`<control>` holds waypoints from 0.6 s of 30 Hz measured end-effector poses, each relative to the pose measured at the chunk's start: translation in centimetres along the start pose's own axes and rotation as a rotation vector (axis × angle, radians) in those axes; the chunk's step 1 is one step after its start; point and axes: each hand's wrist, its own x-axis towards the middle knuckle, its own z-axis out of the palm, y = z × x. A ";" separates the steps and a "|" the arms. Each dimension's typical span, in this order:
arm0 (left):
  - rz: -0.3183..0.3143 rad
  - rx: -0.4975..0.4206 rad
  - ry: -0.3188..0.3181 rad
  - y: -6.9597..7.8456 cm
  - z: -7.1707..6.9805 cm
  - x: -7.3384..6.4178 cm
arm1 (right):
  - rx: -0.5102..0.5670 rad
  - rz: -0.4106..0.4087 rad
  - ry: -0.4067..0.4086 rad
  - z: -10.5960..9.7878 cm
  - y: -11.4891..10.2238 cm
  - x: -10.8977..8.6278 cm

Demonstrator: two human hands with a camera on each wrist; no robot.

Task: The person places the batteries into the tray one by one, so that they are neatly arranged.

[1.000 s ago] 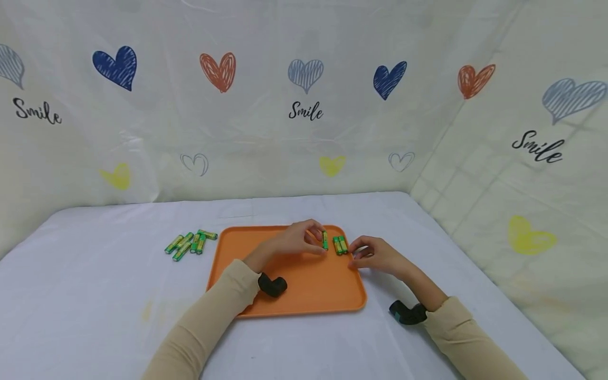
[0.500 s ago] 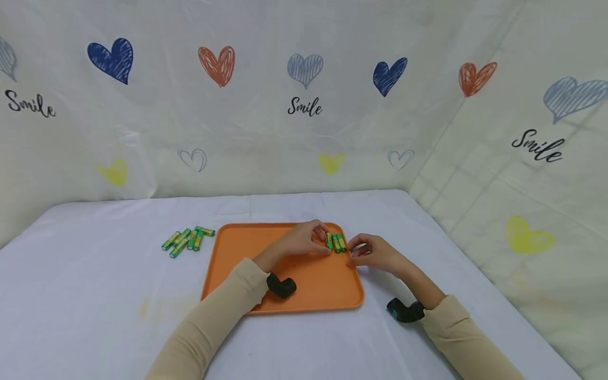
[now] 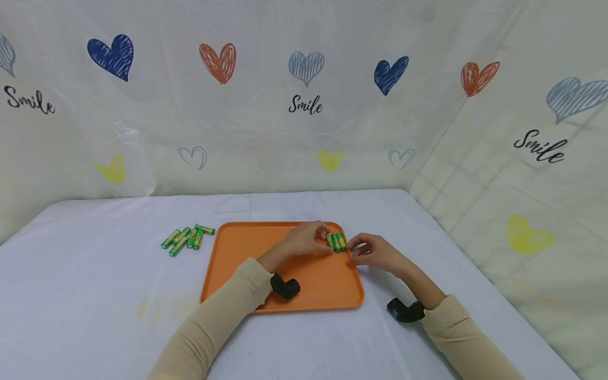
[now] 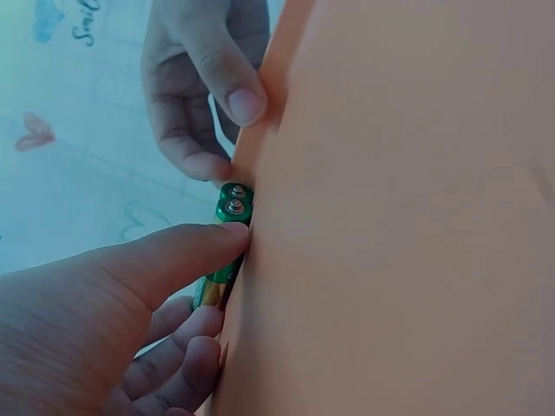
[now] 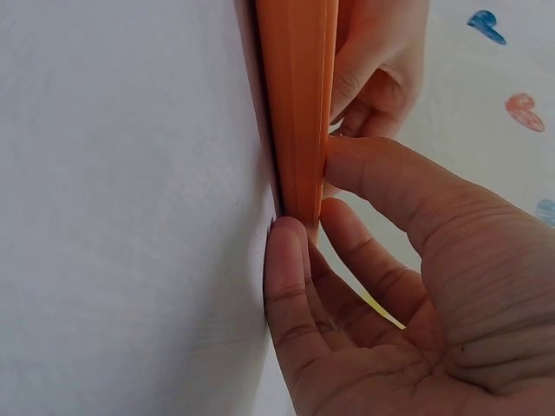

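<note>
Three green-and-gold batteries point(image 3: 336, 241) lie side by side in a row at the far right of the orange tray point(image 3: 285, 295). My left hand point(image 3: 304, 240) reaches over the tray and pinches the leftmost battery point(image 3: 330, 240) between thumb and fingers. In the left wrist view, the thumb crosses close to the metal-tipped ends of the batteries point(image 4: 234, 205). My right hand point(image 3: 376, 252) holds the tray's right edge. In the right wrist view, its thumb point(image 5: 373, 169) lies at the rim and the other fingers are against the outer wall.
Several more green batteries point(image 3: 185, 240) lie loosely together on the white cloth point(image 3: 119, 295), left of the tray. Behind the table hangs a pale sheet point(image 3: 252, 121) printed with hearts. Black wrist cameras point(image 3: 285, 287) sit at both wrists.
My left hand has moved right with its battery, bringing it against the other two so the three stand in a row. The right hand has stayed at the tray's edge.
</note>
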 end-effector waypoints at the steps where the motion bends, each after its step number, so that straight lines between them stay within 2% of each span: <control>1: 0.000 0.001 -0.002 0.0 -0.1 0.0 | 0.002 -0.001 0.000 0.0 -0.1 0.0; 11: 0.011 -0.014 -0.009 -0.2 -0.5 -0.4 | 0.017 0.000 -0.002 0.3 -0.2 0.2; 18: 0.025 -0.118 -0.048 -0.8 -1.0 -1.1 | 0.000 -0.014 -0.002 0.1 0.0 0.0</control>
